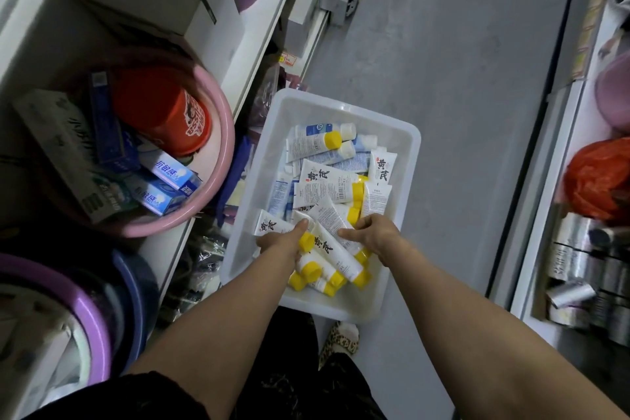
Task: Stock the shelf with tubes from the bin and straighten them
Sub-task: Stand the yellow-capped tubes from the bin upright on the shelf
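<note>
A white plastic bin (402,181) stands on the grey floor, holding several white tubes with yellow caps and some with blue print and white caps (327,140). My left hand (283,242) reaches into the near left part of the bin and grips white yellow-capped tubes (272,225). My right hand (375,235) is beside it, fingers curled over another white tube (335,249) lying diagonally. The white shelf (259,54) runs along the left.
On the left shelf sits a pink basin (225,160) with toothpaste boxes and a red cup, cardboard boxes behind it, and a purple basin (92,317) nearer me. Another shelf on the right holds silver packs (579,276) and a red bag (596,181). The floor aisle runs ahead.
</note>
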Motion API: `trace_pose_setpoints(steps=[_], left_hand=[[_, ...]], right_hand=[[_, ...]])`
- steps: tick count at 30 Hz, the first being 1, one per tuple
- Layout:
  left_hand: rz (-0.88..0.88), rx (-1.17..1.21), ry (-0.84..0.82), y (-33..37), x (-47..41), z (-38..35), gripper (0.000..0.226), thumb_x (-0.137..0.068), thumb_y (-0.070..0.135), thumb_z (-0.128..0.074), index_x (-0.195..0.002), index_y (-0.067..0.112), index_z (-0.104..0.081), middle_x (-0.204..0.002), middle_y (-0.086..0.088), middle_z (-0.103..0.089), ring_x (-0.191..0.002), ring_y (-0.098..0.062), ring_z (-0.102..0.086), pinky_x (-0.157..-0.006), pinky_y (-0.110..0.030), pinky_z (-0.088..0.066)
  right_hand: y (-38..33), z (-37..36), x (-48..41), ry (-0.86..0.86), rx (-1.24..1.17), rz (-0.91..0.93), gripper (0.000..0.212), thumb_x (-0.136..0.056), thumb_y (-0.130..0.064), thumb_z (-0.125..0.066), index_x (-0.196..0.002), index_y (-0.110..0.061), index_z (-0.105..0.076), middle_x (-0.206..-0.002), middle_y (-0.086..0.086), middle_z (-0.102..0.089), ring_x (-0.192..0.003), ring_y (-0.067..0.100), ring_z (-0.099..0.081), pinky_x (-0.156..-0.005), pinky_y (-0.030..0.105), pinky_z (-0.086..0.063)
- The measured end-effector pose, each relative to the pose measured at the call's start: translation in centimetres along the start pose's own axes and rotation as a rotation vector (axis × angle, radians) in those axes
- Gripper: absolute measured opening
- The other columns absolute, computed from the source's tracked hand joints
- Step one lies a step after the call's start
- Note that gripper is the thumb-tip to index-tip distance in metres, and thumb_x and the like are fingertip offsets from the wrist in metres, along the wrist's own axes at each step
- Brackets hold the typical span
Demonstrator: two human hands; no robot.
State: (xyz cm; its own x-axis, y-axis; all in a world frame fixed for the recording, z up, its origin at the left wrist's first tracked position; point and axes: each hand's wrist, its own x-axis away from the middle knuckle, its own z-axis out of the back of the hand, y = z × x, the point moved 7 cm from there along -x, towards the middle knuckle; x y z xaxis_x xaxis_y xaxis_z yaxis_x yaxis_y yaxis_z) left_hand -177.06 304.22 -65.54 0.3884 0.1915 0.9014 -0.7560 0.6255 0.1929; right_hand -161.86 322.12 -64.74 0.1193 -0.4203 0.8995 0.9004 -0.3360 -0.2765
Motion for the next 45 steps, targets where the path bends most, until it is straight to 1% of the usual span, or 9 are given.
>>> trace_pose_setpoints(steps=[4, 11, 18, 21, 26, 31, 37, 41, 45], left_hand=[[0.0, 0.021, -0.063, -1.0, -0.1, -0.2, 0.109, -0.034, 0.052, -0.092, -0.121, 0.004, -0.049, -0.108, -0.015, -0.067, -0.086, -0.03, -0.07, -0.078, -0.046, -0.059], [-0.031, 0.199, -0.265, -2.1, 2.9, -0.4, 0.059, -0.069, 0.026, -0.087, -0.114, 0.001, -0.059, -0.096, -0.019, -0.071, -0.082, -0.033, -0.072, -0.073, -0.057, -0.058], [-0.14, 0.373, -0.448, -1.7, 10.4, 1.6, 0.029, -0.087, 0.012, -0.071, -0.114, 0.003, -0.063, -0.096, -0.013, -0.07, -0.085, -0.022, -0.066, -0.071, -0.038, -0.057], [-0.246, 0.433, -0.516, -1.2, 14.7, 2.6, 0.037, -0.088, 0.011, -0.069, -0.124, 0.009, -0.059, -0.108, -0.01, -0.069, -0.102, -0.024, -0.065, -0.087, -0.048, -0.055], [-0.459, 0.589, -0.586, -0.1, 22.5, 5.4, 0.043, -0.09, 0.003, -0.065, -0.13, 0.011, -0.052, -0.126, -0.012, -0.062, -0.116, -0.03, -0.06, -0.081, -0.048, -0.058], [-0.719, 0.633, -0.626, 1.5, 30.2, 9.3, 0.031, -0.096, 0.002, -0.054, -0.121, 0.021, -0.055, -0.117, -0.008, -0.065, -0.1, -0.023, -0.064, -0.088, -0.043, -0.055], [-0.922, 0.785, -0.654, 2.9, 38.3, 16.2, 0.026, -0.098, 0.004, -0.049, -0.12, 0.016, -0.058, -0.099, -0.007, -0.068, -0.088, -0.022, -0.063, -0.077, -0.039, -0.054], [-1.056, 0.827, -0.556, 3.1, 44.2, 22.5, 0.013, -0.096, 0.009, -0.055, -0.103, 0.018, -0.06, -0.09, -0.004, -0.067, -0.078, -0.018, -0.062, -0.065, -0.034, -0.056], [-1.202, 0.822, -0.408, 2.1, 49.2, 29.9, 0.024, -0.095, 0.013, -0.059, -0.119, 0.017, -0.057, -0.096, -0.001, -0.067, -0.079, -0.015, -0.063, -0.065, -0.032, -0.055]], right_hand=[[-0.4, -0.2, 0.4, -0.009, 0.094, 0.027, 0.047, -0.06, -0.037, -0.093, -0.087, -0.017, -0.061, -0.087, -0.004, -0.062, -0.077, 0.014, -0.057, -0.066, 0.028, -0.045], [0.2, -1.2, 3.1, -0.091, -0.075, 0.035, 0.04, -0.069, -0.033, -0.089, -0.092, -0.005, -0.072, -0.089, 0.01, -0.073, -0.079, 0.023, -0.068, -0.074, 0.033, -0.057], [-0.3, 0.5, 10.2, -0.284, -0.405, 0.03, 0.028, -0.085, -0.039, -0.074, -0.104, -0.019, -0.065, -0.095, 0.004, -0.07, -0.087, 0.02, -0.065, -0.08, 0.036, -0.057], [-1.3, 2.3, 14.0, -0.294, -0.436, 0.126, 0.027, -0.087, -0.041, -0.072, -0.105, -0.022, -0.064, -0.105, 0.004, -0.069, -0.094, 0.023, -0.065, -0.085, 0.039, -0.057], [-3.8, 4.9, 21.4, -0.341, -0.471, 0.345, 0.027, -0.09, -0.038, -0.069, -0.111, -0.022, -0.063, -0.114, 0.002, -0.07, -0.098, 0.022, -0.067, -0.076, 0.035, -0.06], [-6.8, 6.7, 28.7, -0.35, -0.472, 0.601, 0.03, -0.091, -0.033, -0.068, -0.115, -0.015, -0.062, -0.112, 0.007, -0.071, -0.086, 0.023, -0.072, -0.068, 0.032, -0.06], [-11.2, 7.0, 37.7, -0.384, -0.525, 0.837, 0.03, -0.092, -0.031, -0.068, -0.116, -0.017, -0.057, -0.118, 0.006, -0.066, -0.104, 0.028, -0.067, -0.079, 0.039, -0.059], [-14.6, 5.7, 44.7, -0.43, -0.518, 1.001, 0.025, -0.095, -0.027, -0.064, -0.117, -0.014, -0.06, -0.107, 0.009, -0.071, -0.09, 0.026, -0.069, -0.068, 0.037, -0.058], [-17.6, 3.6, 52.0, -0.512, -0.507, 1.148, 0.018, -0.096, -0.023, -0.062, -0.113, -0.017, -0.062, -0.103, 0.007, -0.073, -0.087, 0.022, -0.07, -0.059, 0.032, -0.057]])
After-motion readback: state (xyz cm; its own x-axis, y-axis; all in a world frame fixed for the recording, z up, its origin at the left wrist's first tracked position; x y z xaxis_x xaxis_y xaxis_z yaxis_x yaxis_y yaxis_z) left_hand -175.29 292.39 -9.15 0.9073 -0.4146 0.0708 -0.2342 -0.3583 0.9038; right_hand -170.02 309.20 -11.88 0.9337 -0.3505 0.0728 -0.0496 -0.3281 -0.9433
